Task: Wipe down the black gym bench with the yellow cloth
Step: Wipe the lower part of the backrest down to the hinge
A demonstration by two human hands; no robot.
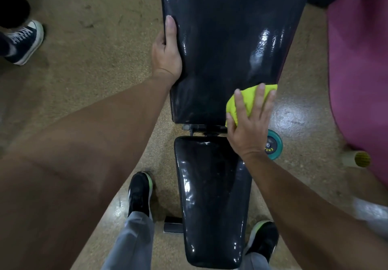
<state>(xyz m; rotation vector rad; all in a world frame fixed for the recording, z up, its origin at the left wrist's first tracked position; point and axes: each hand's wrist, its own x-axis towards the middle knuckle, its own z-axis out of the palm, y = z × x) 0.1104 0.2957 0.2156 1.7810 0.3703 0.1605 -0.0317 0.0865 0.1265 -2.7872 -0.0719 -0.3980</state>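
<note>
Looking down from head height, a glossy black gym bench (226,44) is seen running from near to far through the middle of the view, its long back pad beyond a shorter seat pad (212,198). At the far left, a dark canvas sneaker (24,42) with white laces is planted on the speckled tan floor (94,44). The left hand (167,53) is wrapped round the left edge of the back pad, thumb laid on top and fingers hidden beneath. Two black shoes (139,194) with grey trouser legs are placed either side of the seat pad. The yellow cloth (247,99) is pressed against the near right corner of the back pad by the right hand (249,122), whose fingers are spread flat over it. Just right of that wrist, a teal weight plate (275,143) lies on the floor; only the letters "ENS" can be read on it. A magenta mat (361,70) fills the right edge.
</note>
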